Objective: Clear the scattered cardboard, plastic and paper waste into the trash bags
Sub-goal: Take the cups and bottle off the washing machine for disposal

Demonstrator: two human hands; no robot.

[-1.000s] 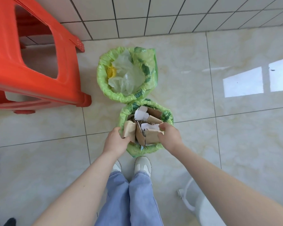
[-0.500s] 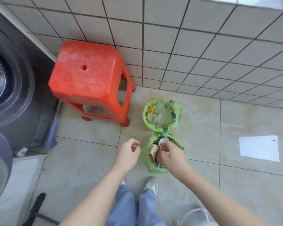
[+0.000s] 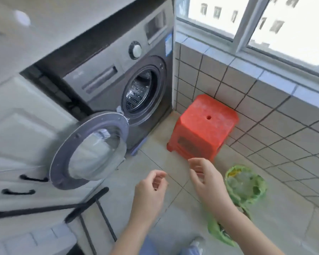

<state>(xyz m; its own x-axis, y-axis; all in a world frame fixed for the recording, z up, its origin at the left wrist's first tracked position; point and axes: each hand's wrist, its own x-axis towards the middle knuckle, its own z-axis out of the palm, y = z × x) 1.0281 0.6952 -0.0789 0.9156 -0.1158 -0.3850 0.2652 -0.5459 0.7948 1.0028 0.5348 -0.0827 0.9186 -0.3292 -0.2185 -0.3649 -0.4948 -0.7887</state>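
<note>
Both hands were empty and raised over the floor tiles (image 3: 173, 227). Left hand (image 3: 151, 188) had fingers loosely curled, nothing in it. Right hand (image 3: 204, 173) likewise, fingers loosely bent and apart, gripping nothing. The two hands were near each other, not touching.

Far green trash bag (image 3: 247, 186) sat on the floor just right of the right hand, mouth up, with pale crumpled plastic and a bit of yellow inside. Near green trash bag (image 3: 219, 231) lay closer to the person, mostly hidden behind the right forearm; contents probably cardboard, but too blurred and covered to tell.

Red plastic stool (image 3: 204, 126) stood upright against the tiled wall (image 3: 265, 111), beyond the hands, near the far bag but apart from it. Grey washing machine (image 3: 118, 74) stood left of the stool, its round door (image 3: 88, 150) swung open. White cabinet (image 3: 17, 126) with black handles at far left. Black metal frame (image 3: 92, 207) on the floor at lower left. Window (image 3: 256, 19) above the wall.
</note>
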